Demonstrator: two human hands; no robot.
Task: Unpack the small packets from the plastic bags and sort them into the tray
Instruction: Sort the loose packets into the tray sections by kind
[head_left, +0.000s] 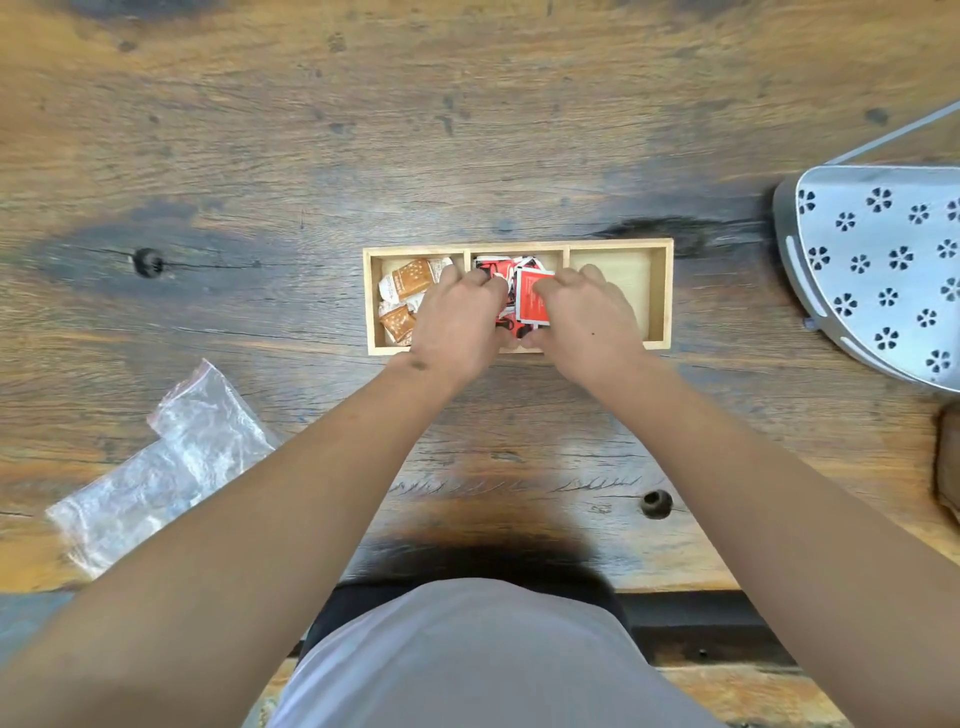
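A wooden tray (661, 291) with three compartments lies in the middle of the table. Its left compartment holds several brown and white packets (408, 291). The middle compartment holds several red packets (531, 296). The right compartment shows a bare bottom. My left hand (457, 325) and my right hand (589, 319) are both over the middle compartment, fingers curled down onto the red packets from either side. My right hand's fingertips pinch a red packet standing on edge. Two clear plastic bags (161, 467) lie flat at the left of the table with nothing visible inside.
A grey perforated metal chair seat (883, 270) juts in at the right edge. A brown object (948, 462) shows at the far right. The table's front edge runs just in front of my body.
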